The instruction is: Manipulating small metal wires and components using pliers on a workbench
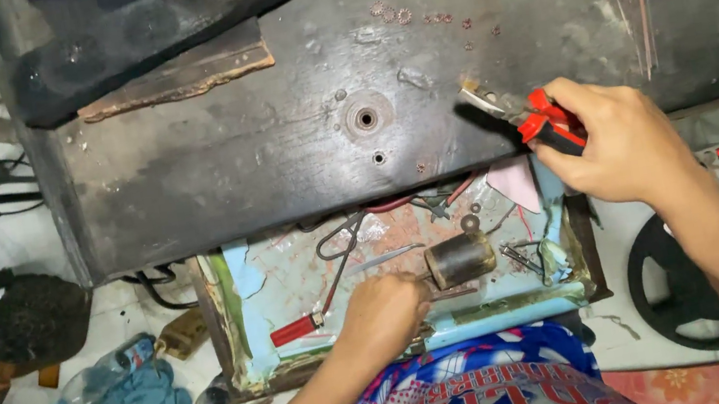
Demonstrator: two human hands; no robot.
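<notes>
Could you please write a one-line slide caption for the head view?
Right hand grips red-handled pliers over dark workbench; left hand reaches into open drawer.

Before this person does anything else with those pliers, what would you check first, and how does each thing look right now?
1. Right hand has a firm grip on the red-handled pliers: ok.
2. Pliers' tips free, nothing caught in them: cannot tell.
3. Left hand has the dark cylindrical part in the open drawer: ok, it touches its end.
4. Drawer uncluttered: not ok, wires and a red-handled tool lie loose.
5. Dark workbench free near the pliers: ok.
</notes>
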